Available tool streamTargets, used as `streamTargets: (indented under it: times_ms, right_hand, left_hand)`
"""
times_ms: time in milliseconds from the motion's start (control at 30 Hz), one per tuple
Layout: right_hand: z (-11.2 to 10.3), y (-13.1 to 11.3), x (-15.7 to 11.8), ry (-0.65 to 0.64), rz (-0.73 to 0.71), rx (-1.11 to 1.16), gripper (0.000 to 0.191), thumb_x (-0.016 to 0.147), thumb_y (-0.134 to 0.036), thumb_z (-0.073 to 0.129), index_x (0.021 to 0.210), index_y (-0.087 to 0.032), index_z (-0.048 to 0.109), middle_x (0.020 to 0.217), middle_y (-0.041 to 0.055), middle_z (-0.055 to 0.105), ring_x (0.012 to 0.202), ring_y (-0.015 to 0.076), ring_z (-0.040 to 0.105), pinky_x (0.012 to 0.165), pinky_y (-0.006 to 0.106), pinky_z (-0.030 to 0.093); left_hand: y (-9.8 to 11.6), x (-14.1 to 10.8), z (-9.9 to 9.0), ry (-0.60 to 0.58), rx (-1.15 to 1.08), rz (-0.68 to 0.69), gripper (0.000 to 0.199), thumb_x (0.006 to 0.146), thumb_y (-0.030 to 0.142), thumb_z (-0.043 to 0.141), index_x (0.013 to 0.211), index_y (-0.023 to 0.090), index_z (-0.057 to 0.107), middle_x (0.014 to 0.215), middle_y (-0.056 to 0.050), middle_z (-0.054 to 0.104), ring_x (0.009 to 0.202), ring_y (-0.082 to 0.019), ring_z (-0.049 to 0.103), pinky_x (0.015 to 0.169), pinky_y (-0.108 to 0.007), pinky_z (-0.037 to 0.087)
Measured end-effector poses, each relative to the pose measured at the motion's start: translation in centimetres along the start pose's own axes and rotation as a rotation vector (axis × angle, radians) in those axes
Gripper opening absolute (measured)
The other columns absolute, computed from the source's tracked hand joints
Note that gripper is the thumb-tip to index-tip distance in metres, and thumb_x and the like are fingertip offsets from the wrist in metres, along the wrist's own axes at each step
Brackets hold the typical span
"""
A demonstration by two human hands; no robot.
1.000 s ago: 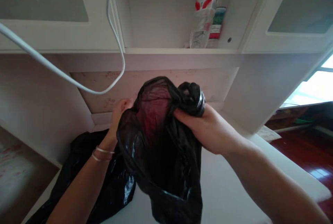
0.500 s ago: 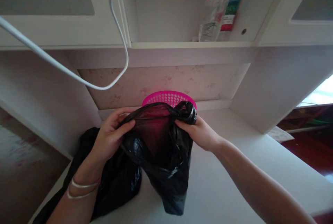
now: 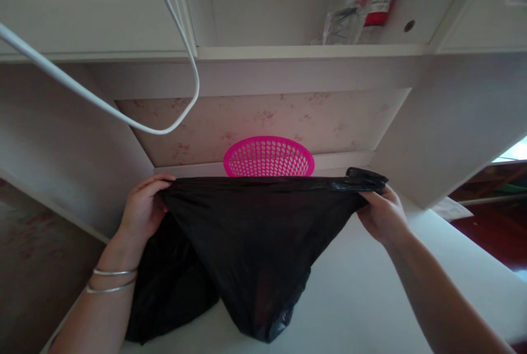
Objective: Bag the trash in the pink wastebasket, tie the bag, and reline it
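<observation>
A black plastic garbage bag is stretched wide between my two hands, its top edge pulled into a nearly straight line. My left hand pinches the bag's left corner. At the right corner, my right hand grips the edge, where some plastic is bunched up. Just behind the bag stands a pink perforated basket; its rim and upper holes show and the bag hides its lower part. Another black plastic bag lies on the white surface beside my left forearm.
A white cable loops down at the upper left, in front of the cabinet. Clear plastic bottles and a red and green container stand on the shelf above. White side panels flank the white desktop.
Both hands have moved apart, drawing the bag's mouth from a loose opening into a taut, flat edge. More of the pink basket shows. The view has shifted slightly.
</observation>
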State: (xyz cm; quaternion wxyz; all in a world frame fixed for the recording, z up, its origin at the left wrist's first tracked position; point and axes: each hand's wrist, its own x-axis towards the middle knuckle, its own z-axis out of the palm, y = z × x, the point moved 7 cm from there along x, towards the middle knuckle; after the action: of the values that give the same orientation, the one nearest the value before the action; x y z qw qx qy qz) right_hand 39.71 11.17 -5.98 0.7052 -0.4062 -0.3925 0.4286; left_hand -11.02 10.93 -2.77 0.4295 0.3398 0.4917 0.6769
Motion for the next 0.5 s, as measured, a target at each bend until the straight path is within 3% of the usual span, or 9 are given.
streamTargets:
  times_ms: [133, 233, 333, 400, 500]
  right_hand:
    - [-2.9, 0.0, 1.1, 0.073, -0.042, 0.067, 0.021, 0.066, -0.035, 0.091, 0.074, -0.030, 0.072, 0.074, -0.0080, 0.074, 0.063, 0.0117, 0.066, 0.062, 0.023, 0.059]
    - [-3.6, -0.4, 1.2, 0.058, -0.025, 0.094, 0.007, 0.074, -0.029, 0.080, 0.078, -0.032, 0.075, 0.080, -0.0053, 0.075, 0.068, 0.0128, 0.067, 0.061, 0.023, 0.058]
    - [-2.9, -1.0, 0.9, -0.058, 0.011, 0.082, 0.039, 0.072, -0.028, 0.076, 0.109, -0.038, 0.077, 0.107, -0.0029, 0.079, 0.092, 0.0181, 0.073, 0.077, 0.030, 0.062]
    - [-2.7, -1.2, 0.8, -0.129, 0.017, -0.021, 0.045, 0.071, -0.034, 0.081, 0.115, -0.038, 0.076, 0.111, -0.0010, 0.080, 0.096, 0.0204, 0.074, 0.080, 0.033, 0.063]
    - [-3.6, -1.4, 1.3, -0.138, -0.030, -0.352, 0.031, 0.070, -0.046, 0.089, 0.096, -0.030, 0.081, 0.096, 0.0025, 0.081, 0.084, 0.0200, 0.074, 0.073, 0.031, 0.062]
  left_hand:
    - [-1.1, 1.1, -0.9, 0.048, -0.021, -0.039, 0.017, 0.059, 0.010, 0.072, 0.075, 0.016, 0.072, 0.052, 0.006, 0.065, 0.038, -0.010, 0.052, 0.034, -0.018, 0.039]
    - [-1.5, 1.0, -0.7, 0.024, -0.069, -0.049, 0.023, 0.059, 0.018, 0.077, 0.081, 0.017, 0.073, 0.063, 0.004, 0.072, 0.049, -0.012, 0.062, 0.044, -0.020, 0.051]
    - [-1.5, 0.0, 0.1, -0.086, -0.144, -0.003, 0.049, 0.061, 0.046, 0.088, 0.103, 0.023, 0.076, 0.086, -0.001, 0.080, 0.067, -0.017, 0.069, 0.058, -0.026, 0.060]
    - [-1.6, -0.6, 0.5, -0.174, -0.112, 0.057, 0.069, 0.054, 0.055, 0.095, 0.115, 0.030, 0.075, 0.100, -0.002, 0.081, 0.078, -0.019, 0.072, 0.064, -0.027, 0.062]
    - [-2.2, -0.5, -0.3, -0.149, 0.084, 0.132, 0.064, 0.045, 0.042, 0.103, 0.103, 0.030, 0.079, 0.101, -0.001, 0.081, 0.080, -0.016, 0.072, 0.069, -0.024, 0.061]
